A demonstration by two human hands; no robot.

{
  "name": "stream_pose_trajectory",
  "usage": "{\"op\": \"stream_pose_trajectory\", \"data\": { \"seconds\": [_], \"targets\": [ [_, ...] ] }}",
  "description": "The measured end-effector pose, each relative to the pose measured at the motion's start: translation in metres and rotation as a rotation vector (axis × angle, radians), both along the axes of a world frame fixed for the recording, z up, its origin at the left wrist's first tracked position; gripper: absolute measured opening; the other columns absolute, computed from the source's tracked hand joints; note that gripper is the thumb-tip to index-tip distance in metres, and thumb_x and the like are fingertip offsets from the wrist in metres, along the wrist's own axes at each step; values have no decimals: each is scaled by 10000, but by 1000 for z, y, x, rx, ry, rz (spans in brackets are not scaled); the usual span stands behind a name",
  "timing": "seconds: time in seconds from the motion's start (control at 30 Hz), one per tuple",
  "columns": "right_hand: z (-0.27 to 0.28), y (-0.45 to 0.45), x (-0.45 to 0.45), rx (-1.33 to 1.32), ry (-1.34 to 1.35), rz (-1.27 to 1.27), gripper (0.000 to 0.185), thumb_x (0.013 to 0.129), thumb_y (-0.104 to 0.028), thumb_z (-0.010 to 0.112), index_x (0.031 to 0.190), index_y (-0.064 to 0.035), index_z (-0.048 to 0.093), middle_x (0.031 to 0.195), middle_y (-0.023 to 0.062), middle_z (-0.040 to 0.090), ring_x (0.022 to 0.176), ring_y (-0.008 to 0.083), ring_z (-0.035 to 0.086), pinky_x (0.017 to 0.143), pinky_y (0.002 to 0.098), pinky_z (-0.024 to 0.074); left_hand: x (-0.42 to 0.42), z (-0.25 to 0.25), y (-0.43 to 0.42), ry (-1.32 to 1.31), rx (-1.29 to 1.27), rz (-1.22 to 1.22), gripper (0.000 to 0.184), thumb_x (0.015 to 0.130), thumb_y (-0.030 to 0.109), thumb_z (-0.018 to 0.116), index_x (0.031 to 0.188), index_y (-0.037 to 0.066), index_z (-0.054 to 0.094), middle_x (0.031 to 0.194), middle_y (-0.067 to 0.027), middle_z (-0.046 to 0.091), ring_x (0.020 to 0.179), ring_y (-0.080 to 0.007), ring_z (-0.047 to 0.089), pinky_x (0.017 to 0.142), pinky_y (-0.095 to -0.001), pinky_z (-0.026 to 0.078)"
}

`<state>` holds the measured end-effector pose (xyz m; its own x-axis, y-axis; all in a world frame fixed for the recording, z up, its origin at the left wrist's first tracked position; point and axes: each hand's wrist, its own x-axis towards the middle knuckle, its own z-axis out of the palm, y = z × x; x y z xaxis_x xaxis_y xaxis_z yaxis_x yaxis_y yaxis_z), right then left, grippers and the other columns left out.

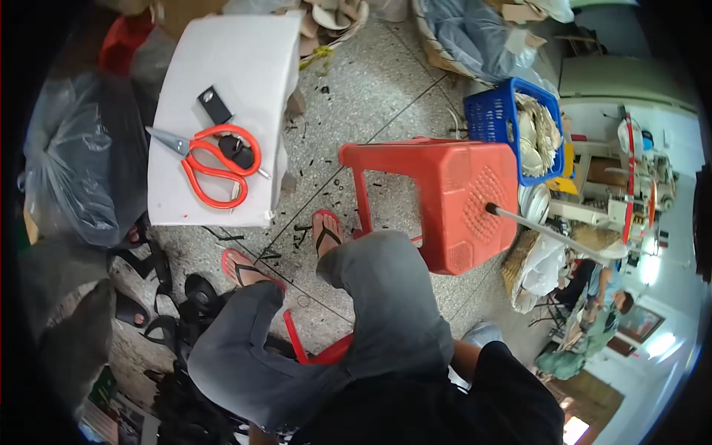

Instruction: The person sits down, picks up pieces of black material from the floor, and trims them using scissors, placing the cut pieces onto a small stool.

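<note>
Neither of my hands shows; only a bit of forearm [466, 360] appears below the black sleeve at the right, and a small patch of skin at the bottom edge. To the left of my knees stands a white-topped block [215, 67]. On it lie scissors [211, 165] with red-orange handles, blades pointing left. A black key fob [236, 152] with a metal key rests among the handle loops. Just above them is a small black rectangular object [214, 105]. A red plastic stool [463, 200] is close to my right knee, with a metal rod in front of it.
A blue basket [491, 122] of pale cut pieces stands beyond the stool. Many black sandals [200, 289] are heaped at the left, near a grey plastic bag [81, 163]. Black scraps litter the speckled floor [334, 111]. A person [593, 319] sits far right.
</note>
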<state>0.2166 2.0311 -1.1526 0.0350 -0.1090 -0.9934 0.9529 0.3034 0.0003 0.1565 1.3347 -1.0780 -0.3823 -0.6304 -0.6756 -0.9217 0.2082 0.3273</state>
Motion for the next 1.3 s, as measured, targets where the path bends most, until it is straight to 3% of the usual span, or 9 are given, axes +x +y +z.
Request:
{"op": "stream_pose_trajectory", "data": {
  "seconds": [0.27, 0.47, 0.57, 0.7, 0.73, 0.9, 1.07, 1.17, 1.3],
  "targets": [
    [29, 30, -127, 174, 209, 468, 320, 962, -242, 658, 1188, -29, 735, 1026, 90, 766, 878, 244, 708, 774, 353, 561, 89, -50, 133, -137, 404, 47, 409, 1077, 276, 580, 1389, 15, 629, 1267, -107, 706, 1107, -228, 647, 970, -324, 497],
    [74, 99, -8, 39, 131, 542, 335, 983, -238, 634, 1219, -18, 722, 1073, 96, 777, 936, 248, 727, 836, 347, 577, 154, -2, 180, -57, 470, 24, 431, 1090, 279, 551, 1433, 23, 596, 1329, -109, 675, 1176, -246, 621, 1019, -341, 476],
    [124, 149, 75, 29, -13, 348, 342, 993, -236, 622, 1234, -13, 716, 1096, 99, 783, 965, 250, 737, 867, 344, 586, 208, 29, 196, -112, 535, -13, 442, 1096, 280, 537, 1455, 26, 579, 1360, -110, 659, 1210, -255, 608, 1043, -349, 466],
    [187, 181, 151, 124, -370, -369, 296, 982, -172, 616, 1214, -16, 714, 1096, 82, 784, 930, 245, 736, 823, 336, 594, 277, 46, 203, -332, 699, -75, 457, 1105, 282, 517, 1484, 31, 557, 1401, -111, 638, 1255, -268, 590, 1075, -360, 452],
    [209, 182, 151, -74, -399, -507, 275, 967, -149, 628, 1194, -22, 717, 1120, 75, 777, 953, 249, 726, 854, 340, 582, 295, 48, 202, -408, 740, -86, 461, 1107, 283, 513, 1492, 32, 552, 1411, -112, 633, 1267, -271, 586, 1083, -363, 449],
    [295, 151, 96, -305, -225, -745, 335, 913, -75, 667, 1246, -45, 684, 1231, 79, 738, 1123, 253, 679, 1007, 367, 515, 351, 48, 184, -701, 908, -116, 480, 1118, 286, 488, 1528, 38, 524, 1463, -113, 607, 1323, -286, 564, 1124, -377, 432],
    [374, 112, 61, -321, -127, -610, 424, 889, -40, 669, 1311, -53, 633, 1287, 80, 709, 1201, 243, 626, 1105, 398, 441, 345, 35, 183, -683, 977, -180, 461, 1108, 270, 484, 1507, 43, 521, 1447, -105, 595, 1316, -285, 549, 1117, -380, 422],
    [355, 91, 71, -195, 247, 5, 441, 892, -41, 670, 1328, -53, 605, 1227, 83, 714, 1097, 235, 634, 1019, 386, 478, 286, 84, 215, -335, 885, -212, 354, 1052, 215, 529, 1357, 41, 576, 1277, -75, 619, 1156, -244, 555, 1000, -354, 434],
    [307, 132, 89, -157, 402, 291, 406, 901, -73, 673, 1301, -49, 604, 1149, 85, 711, 992, 226, 622, 917, 375, 502, 226, 173, 224, -110, 961, -397, 214, 978, 143, 589, 1156, 40, 649, 1051, -35, 651, 944, -189, 563, 845, -320, 450]
  ]
}}
